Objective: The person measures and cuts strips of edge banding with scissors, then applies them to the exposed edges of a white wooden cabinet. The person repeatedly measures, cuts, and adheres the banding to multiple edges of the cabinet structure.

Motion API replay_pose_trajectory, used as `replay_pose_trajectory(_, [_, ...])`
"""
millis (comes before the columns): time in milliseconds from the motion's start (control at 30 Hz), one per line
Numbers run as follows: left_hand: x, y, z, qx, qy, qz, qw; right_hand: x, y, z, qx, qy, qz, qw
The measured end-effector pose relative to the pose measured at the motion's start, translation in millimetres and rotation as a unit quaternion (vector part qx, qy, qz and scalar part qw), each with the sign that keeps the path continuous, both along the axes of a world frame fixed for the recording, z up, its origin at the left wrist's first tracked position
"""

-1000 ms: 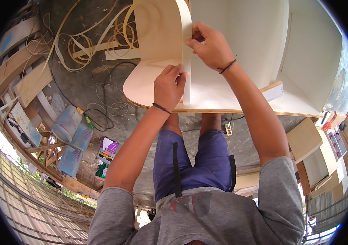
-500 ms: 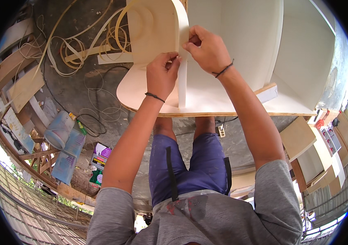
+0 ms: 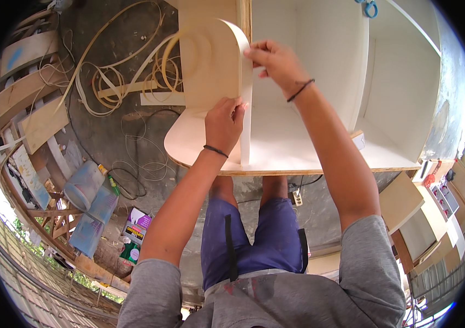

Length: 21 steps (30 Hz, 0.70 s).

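Observation:
A pale edge-banding strip (image 3: 247,82) runs along the front edge of an upright panel in a white cabinet (image 3: 309,115). Its upper part curves away to the left into loose coils. My right hand (image 3: 280,64) is closed at the strip where it bends off the panel, thumb and forefinger at its side. Lower down, my left hand (image 3: 224,120) has its fingers bent and pinched at the strip's left side, against the panel. Part of the strip behind the left fingertips is hidden.
Coiled banding (image 3: 109,87) lies on the grey floor at the left. Blue-handled scissors (image 3: 371,9) sit at the cabinet's far side. A small block (image 3: 357,140) rests inside the cabinet, by my right forearm. Cut boards (image 3: 36,54) and cans (image 3: 135,225) stand at the left.
My right hand has moved farther up along the strip, away from my left hand. The view has shifted, so the cabinet appears lower and the blue scissor handles show.

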<state>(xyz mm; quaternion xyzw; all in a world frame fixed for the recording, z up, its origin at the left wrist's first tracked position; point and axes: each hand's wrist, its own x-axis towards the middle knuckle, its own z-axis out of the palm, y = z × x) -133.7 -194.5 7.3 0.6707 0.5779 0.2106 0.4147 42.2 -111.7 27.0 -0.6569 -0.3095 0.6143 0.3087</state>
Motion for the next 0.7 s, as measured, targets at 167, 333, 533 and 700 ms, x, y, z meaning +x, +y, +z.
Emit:
replay_pose_trajectory(167, [0, -2, -4, -0.003, -0.015, 0.006, 1.0, 9, 80, 2, -0.101, 0.196, -0.041, 0.974])
replay_pose_trajectory(333, [-4, -4, -4, -0.011, -0.015, 0.012, 1.0, 17, 150, 8, 0.05, 0.333, -0.064, 0.94])
replay_pose_trajectory(533, [-1, -4, -6, -0.011, -0.028, 0.022, 0.999, 47, 212, 127, 0.188, 0.367, 0.173, 0.895])
replay_pose_trajectory(700, [-1, -5, -5, -0.03, -0.032, 0.036, 0.998, 44, 202, 145, 0.295, 0.075, 0.134, 0.943])
